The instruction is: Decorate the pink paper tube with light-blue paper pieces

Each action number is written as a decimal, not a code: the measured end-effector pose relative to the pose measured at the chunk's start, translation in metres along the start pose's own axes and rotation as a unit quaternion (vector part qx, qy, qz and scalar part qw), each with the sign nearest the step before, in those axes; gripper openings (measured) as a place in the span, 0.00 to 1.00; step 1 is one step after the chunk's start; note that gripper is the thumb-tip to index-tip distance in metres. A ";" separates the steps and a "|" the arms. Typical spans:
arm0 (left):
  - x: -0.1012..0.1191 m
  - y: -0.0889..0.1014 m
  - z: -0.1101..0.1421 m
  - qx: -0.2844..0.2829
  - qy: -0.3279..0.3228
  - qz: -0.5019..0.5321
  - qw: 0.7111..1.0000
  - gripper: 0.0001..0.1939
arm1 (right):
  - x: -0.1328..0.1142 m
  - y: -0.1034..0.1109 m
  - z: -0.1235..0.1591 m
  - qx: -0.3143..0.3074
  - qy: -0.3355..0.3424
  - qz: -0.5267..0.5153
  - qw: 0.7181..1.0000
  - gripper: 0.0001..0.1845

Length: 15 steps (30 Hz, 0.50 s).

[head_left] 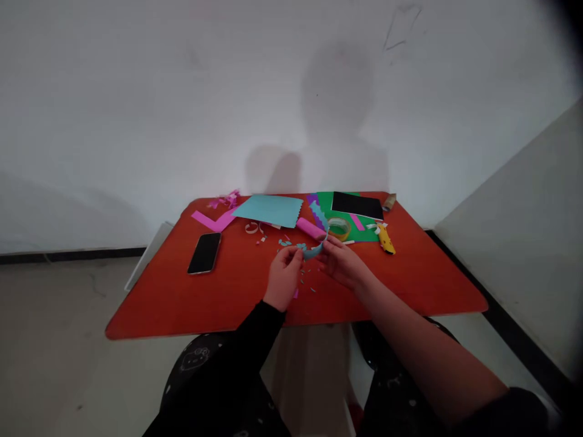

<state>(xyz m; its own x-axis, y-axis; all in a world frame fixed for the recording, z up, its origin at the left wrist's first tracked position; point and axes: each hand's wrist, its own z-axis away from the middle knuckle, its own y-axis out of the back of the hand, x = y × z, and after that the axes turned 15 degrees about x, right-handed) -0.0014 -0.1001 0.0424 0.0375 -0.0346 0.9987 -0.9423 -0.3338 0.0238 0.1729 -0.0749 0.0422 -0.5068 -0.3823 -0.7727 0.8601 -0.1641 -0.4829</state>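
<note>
Head view: both hands at frame centre, over the red table (237, 297). Left hand (283, 276) nearly closed, thumb and fingers pinching the lower end of a blue paper strip (313, 252). Right hand (341, 262) partly curled, fingertips gripping the same strip farther along; exact finger contact too small to tell. Strip bends upward past the right fingers, wavy-edged. Pink roll (310, 228) just beyond the hands, tape roll (348, 230) right of it. Blue scraps (285, 243) near left fingers. Phone (204, 253) left of centre, yellow tool (386, 240) right of centre.
</note>
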 end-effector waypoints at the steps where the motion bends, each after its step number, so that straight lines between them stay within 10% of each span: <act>1: 0.000 -0.001 0.000 0.005 -0.012 -0.006 1.000 0.10 | -0.001 -0.001 0.001 -0.004 0.002 -0.001 1.000 0.21; 15: 0.005 -0.004 0.001 -0.041 -0.068 -0.081 0.994 0.08 | -0.011 -0.004 0.005 0.038 0.089 0.056 0.994 0.15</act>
<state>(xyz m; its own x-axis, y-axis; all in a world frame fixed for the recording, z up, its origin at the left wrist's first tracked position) 0.0029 -0.0995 0.0468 0.2293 -0.1150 0.9665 -0.9441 -0.2679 0.1921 0.1748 -0.0746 0.0545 -0.4043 -0.2359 -0.8837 0.9100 -0.2013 -0.3625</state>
